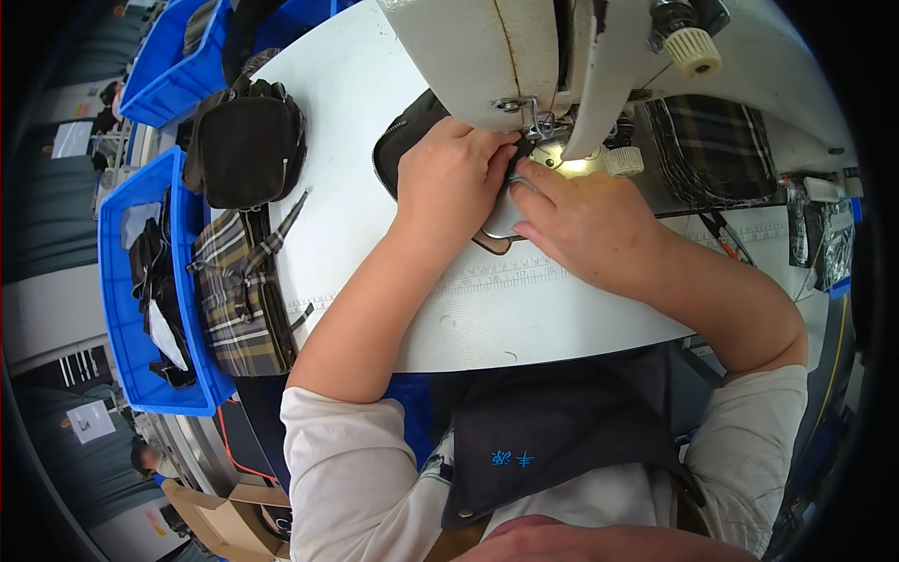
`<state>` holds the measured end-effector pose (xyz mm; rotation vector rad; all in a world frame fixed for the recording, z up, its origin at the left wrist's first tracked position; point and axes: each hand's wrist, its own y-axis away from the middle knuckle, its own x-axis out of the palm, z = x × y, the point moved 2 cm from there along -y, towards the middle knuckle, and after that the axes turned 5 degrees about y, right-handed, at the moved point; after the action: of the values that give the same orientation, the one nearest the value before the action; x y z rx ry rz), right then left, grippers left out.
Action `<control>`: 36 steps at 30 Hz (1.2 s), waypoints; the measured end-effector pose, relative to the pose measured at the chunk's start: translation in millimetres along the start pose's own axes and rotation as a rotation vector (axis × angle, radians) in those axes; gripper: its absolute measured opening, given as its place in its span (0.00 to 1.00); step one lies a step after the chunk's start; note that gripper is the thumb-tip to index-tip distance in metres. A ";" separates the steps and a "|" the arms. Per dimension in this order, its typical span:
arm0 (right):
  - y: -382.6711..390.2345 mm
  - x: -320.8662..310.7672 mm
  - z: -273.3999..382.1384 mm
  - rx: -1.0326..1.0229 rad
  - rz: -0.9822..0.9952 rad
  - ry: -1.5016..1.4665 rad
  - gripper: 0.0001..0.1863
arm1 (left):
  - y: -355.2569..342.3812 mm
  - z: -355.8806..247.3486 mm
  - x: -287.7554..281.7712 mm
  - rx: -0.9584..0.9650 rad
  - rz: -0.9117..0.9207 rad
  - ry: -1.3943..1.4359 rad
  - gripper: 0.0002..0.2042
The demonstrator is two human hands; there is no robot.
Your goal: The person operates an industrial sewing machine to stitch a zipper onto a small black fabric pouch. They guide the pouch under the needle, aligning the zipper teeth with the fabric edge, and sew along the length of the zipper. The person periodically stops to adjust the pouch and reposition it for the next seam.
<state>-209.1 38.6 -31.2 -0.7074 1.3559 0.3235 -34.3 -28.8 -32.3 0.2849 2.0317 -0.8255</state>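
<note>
Both my hands are close together at the needle of a white sewing machine (459,56). Under my left hand (452,173) lies a black fabric piece with a zipper (398,150); the fingers are bent and pressed onto its edge just in front of the presser foot (538,126). My right hand (585,215) pinches the same work from the other side, thumb and fingers drawn together. Between the hands a smooth grey piece (504,217) shows, with a tan edge below it. The fingertips partly hide the seam. A lamp lights the needle plate (562,164).
Left on the white table (421,328) sit a black pouch (248,145) and plaid fabric pieces (239,290). Blue bins (215,365) stand beside the table. Right of the machine are stacked plaid panels (712,150) and an orange-handled tool (726,245).
</note>
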 end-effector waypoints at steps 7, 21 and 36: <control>1.8 -3.3 -2.6 -0.037 -0.107 -0.011 0.13 | 2.6 -7.2 -29.1 -0.129 0.220 0.233 0.21; 5.4 -4.8 -0.9 -0.098 0.000 -0.100 0.11 | 15.6 -27.5 -30.1 -0.012 0.289 0.080 0.24; 5.1 -0.2 0.2 -0.111 -0.035 -0.065 0.10 | 13.9 -23.2 -29.3 0.159 0.319 -0.058 0.26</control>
<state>-212.0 42.6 -32.4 -0.8054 1.2697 0.3932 -26.0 0.0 -5.9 0.6488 1.8070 -0.7830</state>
